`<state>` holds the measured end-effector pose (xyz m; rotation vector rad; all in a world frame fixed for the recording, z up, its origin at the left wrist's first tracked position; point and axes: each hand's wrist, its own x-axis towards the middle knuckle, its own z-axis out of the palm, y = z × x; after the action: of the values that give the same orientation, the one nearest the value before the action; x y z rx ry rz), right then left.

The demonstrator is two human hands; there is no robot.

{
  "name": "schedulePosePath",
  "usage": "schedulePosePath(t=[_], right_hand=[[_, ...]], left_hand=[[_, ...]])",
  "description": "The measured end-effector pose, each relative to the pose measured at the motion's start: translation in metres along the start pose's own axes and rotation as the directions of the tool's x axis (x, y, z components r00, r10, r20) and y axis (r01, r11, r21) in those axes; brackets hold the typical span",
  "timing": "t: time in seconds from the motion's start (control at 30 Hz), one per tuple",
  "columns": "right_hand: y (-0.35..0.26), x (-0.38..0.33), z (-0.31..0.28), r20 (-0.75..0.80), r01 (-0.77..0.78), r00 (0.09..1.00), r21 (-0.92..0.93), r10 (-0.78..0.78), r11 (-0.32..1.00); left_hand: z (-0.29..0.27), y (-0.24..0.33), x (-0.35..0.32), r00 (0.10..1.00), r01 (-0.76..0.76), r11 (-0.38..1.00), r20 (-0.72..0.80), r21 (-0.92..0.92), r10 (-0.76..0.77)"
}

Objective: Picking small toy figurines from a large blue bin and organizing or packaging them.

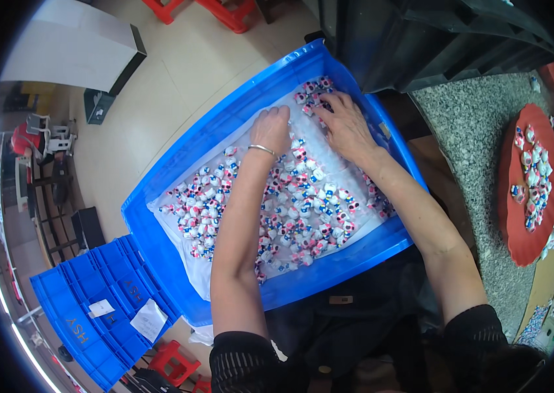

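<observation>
A large blue plastic bin stands before me, lined with a thin white sheet. Many small white figurines with pink and blue parts lie heaped on it. My left hand, with a bracelet at the wrist, is closed on the sheet near the bin's far side; its fingertips are hidden. To its right, my right hand reaches down with fingers apart, touching figurines in the far right corner. A fold of the sheet runs between this corner group and the main heap.
A speckled stone counter at the right bears a red scalloped tray with more figurines. Black ribbed crates rise beyond the bin. A blue lid with paper labels hangs at lower left, near a red stool.
</observation>
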<state>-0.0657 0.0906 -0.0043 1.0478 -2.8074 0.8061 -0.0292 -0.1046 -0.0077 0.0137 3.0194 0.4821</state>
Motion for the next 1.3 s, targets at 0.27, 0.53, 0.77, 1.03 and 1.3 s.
schedulePosePath(t=[0.27, 0.53, 0.77, 1.03, 1.3], right_hand=[[0.000, -0.008, -0.003, 0.036, 0.042, 0.998, 0.015, -0.043, 0.999], [0.006, -0.013, 0.003, 0.072, 0.076, 0.995, -0.113, -0.068, 0.991], [-0.001, -0.009, 0.000, 0.024, 0.093, 0.996, -0.094, -0.091, 0.991], [0.005, -0.012, 0.001, 0.095, 0.029, 0.995, -0.063, -0.023, 0.998], [0.001, -0.014, -0.004, 0.013, 0.052, 0.999, -0.007, -0.052, 0.999]], left_hand=[[0.023, 0.034, -0.007, 0.973, -0.036, 0.917, -0.223, -0.398, -0.059], [0.042, 0.039, -0.006, 0.915, -0.135, 0.931, -0.402, -0.340, -0.014], [0.035, 0.036, -0.002, 0.930, -0.117, 0.918, -0.366, -0.378, -0.033], [-0.005, -0.009, -0.025, 0.944, -0.035, 0.954, -0.323, -0.298, -0.066], [-0.005, -0.001, -0.012, 0.970, -0.217, 0.963, -0.077, 0.161, 0.231]])
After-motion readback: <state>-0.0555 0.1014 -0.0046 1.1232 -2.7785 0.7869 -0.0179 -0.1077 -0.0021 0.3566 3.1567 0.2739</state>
